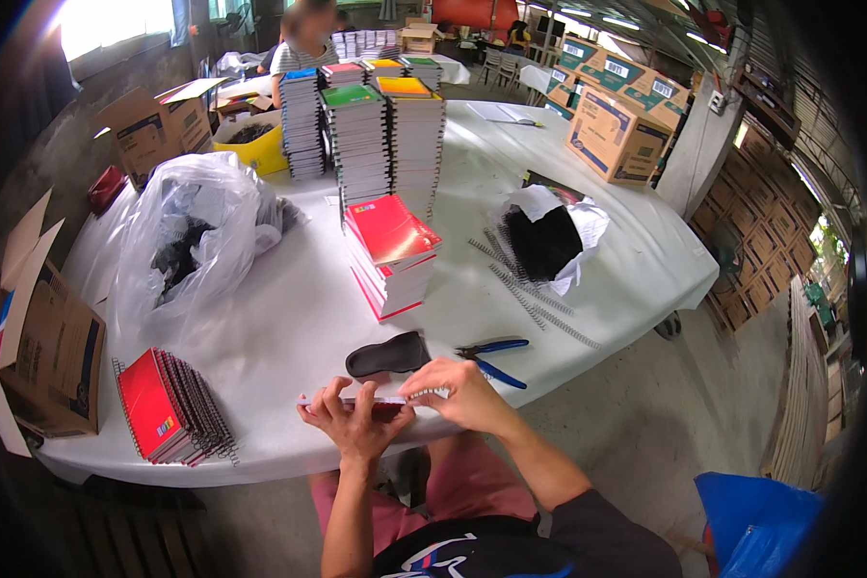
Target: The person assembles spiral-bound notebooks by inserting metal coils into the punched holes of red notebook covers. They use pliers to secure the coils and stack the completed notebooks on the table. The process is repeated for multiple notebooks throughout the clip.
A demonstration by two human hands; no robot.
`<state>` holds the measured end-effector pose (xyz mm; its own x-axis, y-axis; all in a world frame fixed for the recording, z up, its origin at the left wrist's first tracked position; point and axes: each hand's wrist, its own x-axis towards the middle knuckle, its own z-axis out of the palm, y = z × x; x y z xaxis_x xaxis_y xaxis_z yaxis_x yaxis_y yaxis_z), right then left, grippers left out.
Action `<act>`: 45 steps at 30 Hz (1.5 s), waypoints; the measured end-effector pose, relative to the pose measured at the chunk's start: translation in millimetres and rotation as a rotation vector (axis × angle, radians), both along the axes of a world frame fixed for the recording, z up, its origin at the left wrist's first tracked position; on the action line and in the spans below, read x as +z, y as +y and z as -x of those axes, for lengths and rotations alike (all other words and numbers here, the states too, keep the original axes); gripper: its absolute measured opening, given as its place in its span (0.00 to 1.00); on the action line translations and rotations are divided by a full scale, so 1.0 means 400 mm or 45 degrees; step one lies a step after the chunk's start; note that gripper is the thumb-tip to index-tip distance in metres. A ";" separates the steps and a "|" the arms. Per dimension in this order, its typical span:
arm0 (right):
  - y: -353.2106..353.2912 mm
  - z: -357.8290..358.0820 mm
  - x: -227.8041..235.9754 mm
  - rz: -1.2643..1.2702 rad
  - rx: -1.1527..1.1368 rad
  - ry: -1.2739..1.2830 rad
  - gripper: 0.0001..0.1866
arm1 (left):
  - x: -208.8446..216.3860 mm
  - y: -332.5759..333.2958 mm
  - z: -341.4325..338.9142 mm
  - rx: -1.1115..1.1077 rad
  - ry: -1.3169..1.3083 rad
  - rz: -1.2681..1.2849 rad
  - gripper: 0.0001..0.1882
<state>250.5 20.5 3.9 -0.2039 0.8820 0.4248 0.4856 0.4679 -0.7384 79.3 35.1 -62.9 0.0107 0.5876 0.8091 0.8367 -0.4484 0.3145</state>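
Observation:
At the table's near edge, my left hand (356,424) grips a red-covered notebook (387,402) held on edge, fingers over its top. My right hand (467,390) pinches the notebook's right end, where a row of holes shows along the white page edge. Whether a wire coil is between those fingers, I cannot make out. Just beyond lie a black sole-shaped pad (385,355) and blue-handled cutting pliers (496,369). A stack of unbound red notebooks (393,241) stands farther back. To the left sits a pile of coil-bound red notebooks (159,405).
Loose black coils (525,289) lie right of the stack, beside a bundle of black coils (541,243) in white paper. Tall notebook stacks (356,135), a plastic bag (197,231) and a yellow tub (260,154) stand beyond. Cartons (58,347) flank the table; a person (303,43) is behind.

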 end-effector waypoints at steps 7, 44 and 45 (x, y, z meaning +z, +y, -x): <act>-0.014 0.009 0.018 -0.056 -0.022 -0.014 0.11 | 0.002 0.005 0.000 0.033 0.006 0.055 0.22; -0.004 -0.005 0.027 -0.100 0.117 -0.154 0.10 | 0.007 0.004 0.002 0.049 0.096 0.035 0.30; 0.000 -0.004 0.031 0.125 0.181 -0.161 0.10 | 0.000 0.002 0.013 0.047 0.106 0.037 0.31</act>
